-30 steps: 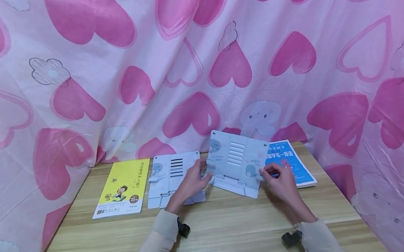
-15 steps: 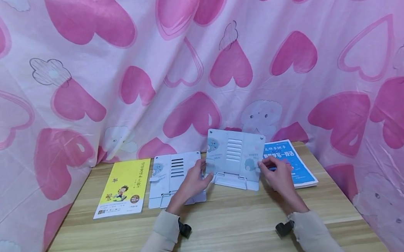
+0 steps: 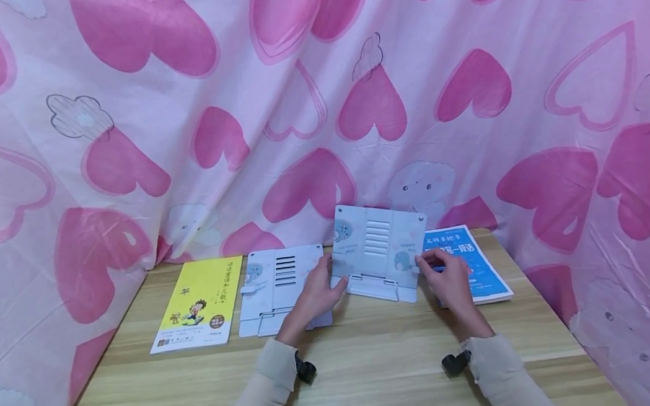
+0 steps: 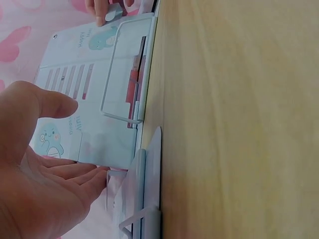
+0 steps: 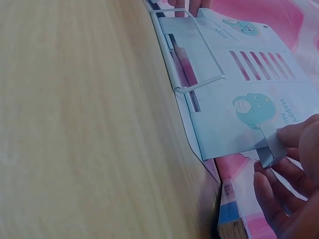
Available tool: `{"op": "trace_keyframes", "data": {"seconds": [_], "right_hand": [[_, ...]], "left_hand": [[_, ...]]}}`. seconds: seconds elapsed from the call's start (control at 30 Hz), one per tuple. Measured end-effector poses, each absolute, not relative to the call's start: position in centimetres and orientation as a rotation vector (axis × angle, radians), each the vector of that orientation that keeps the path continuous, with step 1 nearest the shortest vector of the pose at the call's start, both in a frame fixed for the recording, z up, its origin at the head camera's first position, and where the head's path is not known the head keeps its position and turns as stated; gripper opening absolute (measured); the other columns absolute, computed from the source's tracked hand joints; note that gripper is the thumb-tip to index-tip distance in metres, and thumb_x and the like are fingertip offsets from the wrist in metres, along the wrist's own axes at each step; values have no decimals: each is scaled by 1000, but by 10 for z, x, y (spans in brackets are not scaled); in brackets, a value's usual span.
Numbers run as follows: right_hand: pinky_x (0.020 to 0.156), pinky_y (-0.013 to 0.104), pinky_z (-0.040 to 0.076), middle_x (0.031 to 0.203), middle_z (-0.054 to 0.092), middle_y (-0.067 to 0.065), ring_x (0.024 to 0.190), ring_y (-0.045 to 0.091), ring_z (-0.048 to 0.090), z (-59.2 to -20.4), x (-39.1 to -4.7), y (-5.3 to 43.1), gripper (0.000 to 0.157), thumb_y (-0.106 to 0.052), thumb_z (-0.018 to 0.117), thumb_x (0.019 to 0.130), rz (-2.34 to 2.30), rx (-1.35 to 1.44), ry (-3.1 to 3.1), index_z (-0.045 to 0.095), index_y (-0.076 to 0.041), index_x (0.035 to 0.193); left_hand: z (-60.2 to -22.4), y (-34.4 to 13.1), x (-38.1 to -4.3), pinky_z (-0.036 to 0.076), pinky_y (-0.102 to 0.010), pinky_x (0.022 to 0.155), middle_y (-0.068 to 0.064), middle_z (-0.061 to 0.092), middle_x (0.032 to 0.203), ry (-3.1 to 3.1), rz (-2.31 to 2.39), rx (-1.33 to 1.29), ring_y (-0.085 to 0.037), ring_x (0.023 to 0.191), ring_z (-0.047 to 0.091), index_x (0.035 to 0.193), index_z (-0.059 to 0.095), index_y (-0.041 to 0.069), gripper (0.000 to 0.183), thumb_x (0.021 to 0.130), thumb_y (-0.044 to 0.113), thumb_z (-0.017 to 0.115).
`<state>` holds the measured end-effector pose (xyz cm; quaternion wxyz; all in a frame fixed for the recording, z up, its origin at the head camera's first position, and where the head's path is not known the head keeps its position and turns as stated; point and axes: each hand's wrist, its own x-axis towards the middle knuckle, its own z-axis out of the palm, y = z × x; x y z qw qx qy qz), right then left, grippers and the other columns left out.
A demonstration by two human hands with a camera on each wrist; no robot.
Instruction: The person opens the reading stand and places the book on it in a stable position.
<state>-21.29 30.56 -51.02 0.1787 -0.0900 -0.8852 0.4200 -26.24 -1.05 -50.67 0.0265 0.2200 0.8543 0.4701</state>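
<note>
A pale blue book stand (image 3: 380,243) with cartoon prints, slots and a wire ledge leans back on the table, turned slightly. My right hand (image 3: 448,282) pinches the small side clip (image 5: 271,144) at its right edge between thumb and fingers. At the left edge is my left hand (image 3: 316,293), its fingers extended along the edge and the thumb (image 4: 60,104) apart from them in front of the panel. Partly behind my left hand, a second, matching book stand (image 3: 259,281) stands low on the table.
A yellow children's book (image 3: 199,297) lies at the far left of the wooden table (image 3: 385,367). Behind my right hand lies a blue-covered book (image 3: 483,274). A pink heart-print curtain (image 3: 297,105) hangs along the back and sides.
The right-hand book stand has shifted a little left and back, its lower edge now farther from me. My right hand moved left with it; my left hand edged slightly right.
</note>
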Motion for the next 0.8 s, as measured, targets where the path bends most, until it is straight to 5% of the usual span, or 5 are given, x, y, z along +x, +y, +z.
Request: {"op": "trace_keyframes", "data": {"seconds": [0.4,0.63,0.8], "right_hand": [[84,8,50,120,76,6,110,24,67,-512,-211,309,38,-49,70,104,1218,-249,-2502,77,-19,127],[105,43,55,133,72,10,122,28,64,-514,-209,332,61,-68,61,102,1277,-319,-2542,70,-20,138],[117,61,50,146,64,22,133,40,60,-514,-202,363,60,-55,63,107,1229,-415,-2548,63,-11,147]], "left_hand": [[-507,-6,-260,41,-51,129,-19,46,168,2637,1475,609,-34,158,44,166,32,4,75,105,27,68],[-509,10,-256,41,-55,128,-22,38,167,2798,1592,499,-37,154,40,162,36,0,71,102,18,69],[-504,26,-250,51,-47,114,-14,48,145,2878,1725,447,-30,135,48,148,51,5,53,101,17,70]]}}
